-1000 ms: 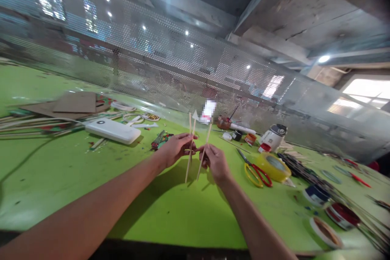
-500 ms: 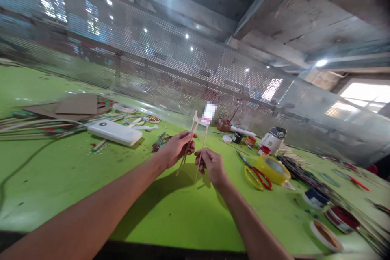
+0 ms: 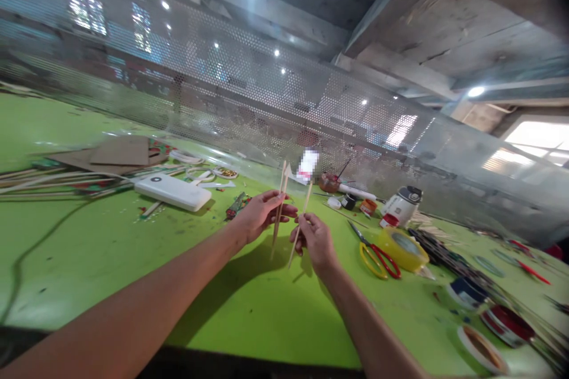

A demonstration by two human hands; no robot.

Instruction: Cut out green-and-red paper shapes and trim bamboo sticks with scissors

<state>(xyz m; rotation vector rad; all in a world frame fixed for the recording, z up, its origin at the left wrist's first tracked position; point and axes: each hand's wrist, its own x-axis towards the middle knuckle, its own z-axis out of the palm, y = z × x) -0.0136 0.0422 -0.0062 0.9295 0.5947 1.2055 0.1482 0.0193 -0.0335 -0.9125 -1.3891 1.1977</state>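
Because the left hand (image 3: 262, 213) pinches what seem to be two thin sticks (image 3: 283, 181), overlapping too closely for a sure count, uneven pressure in its grip could let one slide or splay. The right hand (image 3: 316, 240) has a fingertip grip on a single slim stick (image 3: 307, 198), tilted and just beside the left fingers, all above the bench (image 3: 267, 331). A hasty sideways move could knock the sticks together, and squeezing while twisting might snap one. Swinging the right forearm (image 3: 364, 320) outward could catch the scissors (image 3: 376, 254) and shove them into the tape roll (image 3: 402, 247) nearby.
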